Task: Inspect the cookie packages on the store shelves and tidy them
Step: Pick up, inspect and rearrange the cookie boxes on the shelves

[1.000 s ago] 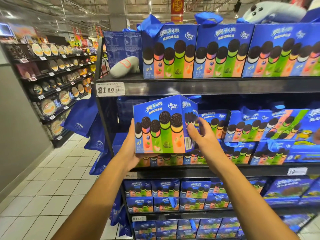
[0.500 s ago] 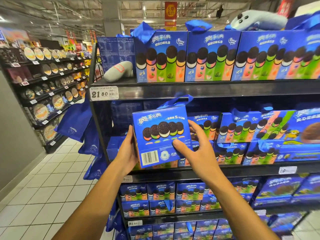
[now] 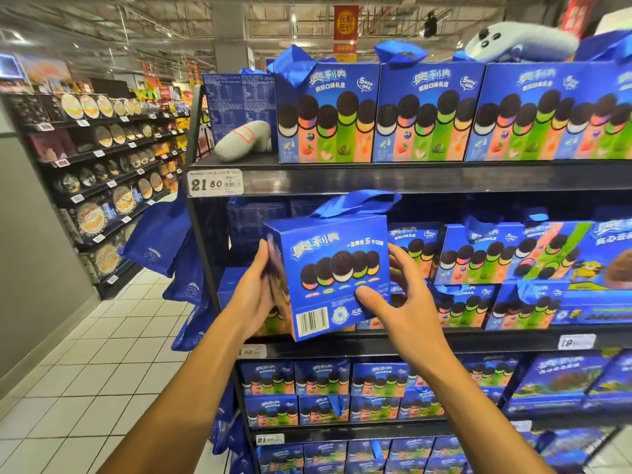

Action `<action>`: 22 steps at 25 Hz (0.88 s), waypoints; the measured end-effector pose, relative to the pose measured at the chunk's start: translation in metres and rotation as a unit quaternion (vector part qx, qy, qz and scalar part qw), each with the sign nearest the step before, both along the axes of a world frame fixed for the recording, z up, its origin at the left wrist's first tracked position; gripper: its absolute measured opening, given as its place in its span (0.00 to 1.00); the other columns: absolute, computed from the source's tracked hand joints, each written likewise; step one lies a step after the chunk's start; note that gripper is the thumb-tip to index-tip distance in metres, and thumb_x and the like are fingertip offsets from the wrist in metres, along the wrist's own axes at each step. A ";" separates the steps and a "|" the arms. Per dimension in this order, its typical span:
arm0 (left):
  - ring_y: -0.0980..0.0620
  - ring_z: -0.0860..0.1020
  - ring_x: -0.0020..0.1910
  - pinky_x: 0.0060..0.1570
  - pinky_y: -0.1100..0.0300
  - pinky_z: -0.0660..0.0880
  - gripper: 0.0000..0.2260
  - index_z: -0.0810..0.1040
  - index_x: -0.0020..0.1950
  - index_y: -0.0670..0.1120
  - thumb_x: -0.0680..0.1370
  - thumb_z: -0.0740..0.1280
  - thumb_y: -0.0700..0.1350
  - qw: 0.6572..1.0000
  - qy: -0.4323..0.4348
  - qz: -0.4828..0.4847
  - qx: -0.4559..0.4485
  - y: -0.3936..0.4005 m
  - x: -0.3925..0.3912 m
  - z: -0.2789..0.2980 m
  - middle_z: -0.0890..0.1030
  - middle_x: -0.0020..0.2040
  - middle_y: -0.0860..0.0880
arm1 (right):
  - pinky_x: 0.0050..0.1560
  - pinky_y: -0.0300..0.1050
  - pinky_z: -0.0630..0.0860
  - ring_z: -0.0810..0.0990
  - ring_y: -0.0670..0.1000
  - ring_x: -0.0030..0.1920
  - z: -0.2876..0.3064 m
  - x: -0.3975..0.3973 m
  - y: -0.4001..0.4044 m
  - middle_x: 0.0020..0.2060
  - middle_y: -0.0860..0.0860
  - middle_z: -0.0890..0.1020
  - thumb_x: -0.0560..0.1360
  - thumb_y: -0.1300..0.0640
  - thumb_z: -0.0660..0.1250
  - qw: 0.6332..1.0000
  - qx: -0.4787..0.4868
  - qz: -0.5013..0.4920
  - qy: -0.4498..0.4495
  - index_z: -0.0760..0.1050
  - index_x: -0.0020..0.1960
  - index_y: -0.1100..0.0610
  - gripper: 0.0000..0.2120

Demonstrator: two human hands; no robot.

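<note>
I hold a blue cookie gift box (image 3: 328,268) with a blue ribbon handle in front of the middle shelf (image 3: 444,340). Its narrow side faces me, showing a row of sandwich cookies and a barcode. My left hand (image 3: 254,289) grips the box's left face, fingers curled round the edge. My right hand (image 3: 400,299) grips the right side, thumb pressed on the front near the bottom. More matching boxes (image 3: 475,254) stand on the middle shelf behind and to the right.
The top shelf carries a row of large cookie boxes (image 3: 427,114) and a grey plush toy (image 3: 244,140). Lower shelves hold smaller boxes (image 3: 325,391). Blue bags (image 3: 154,241) hang off the shelf's left end. A tiled aisle (image 3: 85,364) and a second shelf rack (image 3: 102,159) lie left.
The box has been turned in my hands from its wide front face to its narrow side with the barcode. My right thumb has moved onto that side, and the ribbon handle now shows on top.
</note>
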State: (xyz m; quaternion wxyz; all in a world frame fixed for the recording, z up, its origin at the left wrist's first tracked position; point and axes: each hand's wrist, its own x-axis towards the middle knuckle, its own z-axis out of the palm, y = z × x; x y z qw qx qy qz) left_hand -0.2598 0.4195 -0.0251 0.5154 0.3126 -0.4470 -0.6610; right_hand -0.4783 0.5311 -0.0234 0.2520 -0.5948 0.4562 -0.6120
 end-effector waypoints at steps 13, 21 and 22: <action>0.58 0.83 0.47 0.40 0.66 0.78 0.27 0.78 0.55 0.50 0.70 0.66 0.71 0.964 -0.175 0.039 -0.197 0.013 0.025 0.004 0.85 0.49 0.55 | 0.53 0.33 0.78 0.81 0.39 0.57 -0.040 -0.010 -0.010 0.57 0.35 0.81 0.69 0.64 0.79 1.000 0.007 0.009 -0.025 0.72 0.59 0.27 0.36; 0.52 0.84 0.35 0.27 0.58 0.79 0.24 0.85 0.51 0.53 0.78 0.57 0.68 0.968 -0.238 -0.058 0.053 0.023 0.019 0.039 0.86 0.44 0.51 | 0.42 0.35 0.80 0.84 0.39 0.47 0.006 -0.009 -0.011 0.55 0.50 0.82 0.69 0.40 0.72 0.992 0.067 -0.029 -0.100 0.76 0.62 0.48 0.24; 0.54 0.83 0.34 0.26 0.57 0.78 0.23 0.83 0.54 0.54 0.78 0.56 0.68 0.963 -0.255 -0.067 0.055 0.023 0.021 0.041 0.85 0.43 0.53 | 0.42 0.38 0.80 0.84 0.41 0.47 0.014 -0.009 -0.012 0.54 0.51 0.83 0.69 0.39 0.71 0.991 0.081 -0.031 -0.105 0.77 0.60 0.48 0.23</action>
